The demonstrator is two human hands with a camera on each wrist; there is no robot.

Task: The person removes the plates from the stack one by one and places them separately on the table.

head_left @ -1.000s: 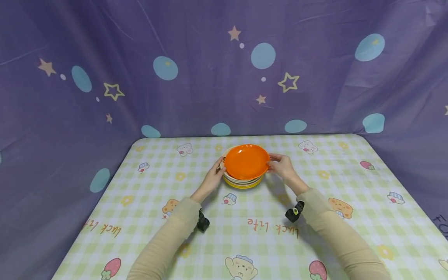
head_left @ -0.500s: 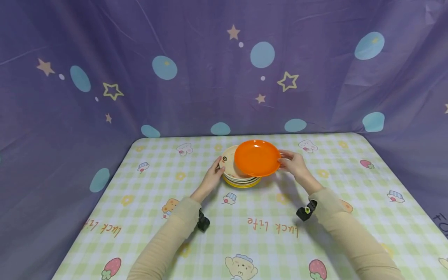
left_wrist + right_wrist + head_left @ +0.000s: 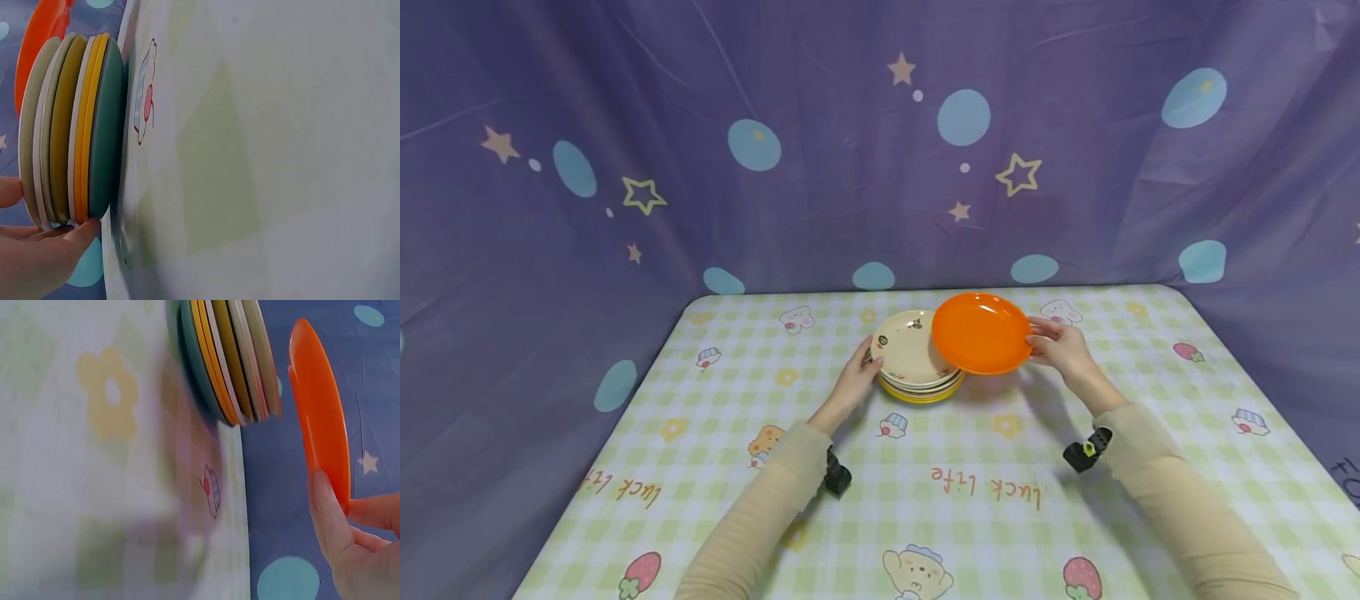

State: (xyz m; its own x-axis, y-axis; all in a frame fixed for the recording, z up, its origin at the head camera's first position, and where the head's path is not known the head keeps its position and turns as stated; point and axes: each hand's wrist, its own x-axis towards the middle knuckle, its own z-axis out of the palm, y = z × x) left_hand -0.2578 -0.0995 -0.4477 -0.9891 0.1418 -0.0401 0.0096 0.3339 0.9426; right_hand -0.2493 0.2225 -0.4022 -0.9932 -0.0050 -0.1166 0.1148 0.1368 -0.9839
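Note:
My right hand pinches the right rim of an orange plate, which hangs over the right side of a stack. The right wrist view shows that orange plate raised apart from the stack, with thumb and fingers on opposite faces of its rim. A cream plate with small printed pictures tops the stack. Below it, the left wrist view shows white, olive and yellow plates, and a teal plate at the bottom. My left hand holds the stack's left edge, thumb at the top rim, fingers along the side.
The stack stands on a green-and-white checked tablecloth printed with cartoons and lettering. Behind the table's far edge hangs a purple curtain with stars and blue ovals. Black wrist cameras sit under both sleeves.
The orange plate has moved from over the stack to the right and slightly up with my right hand, uncovering the cream plate. My left hand has stayed at the stack.

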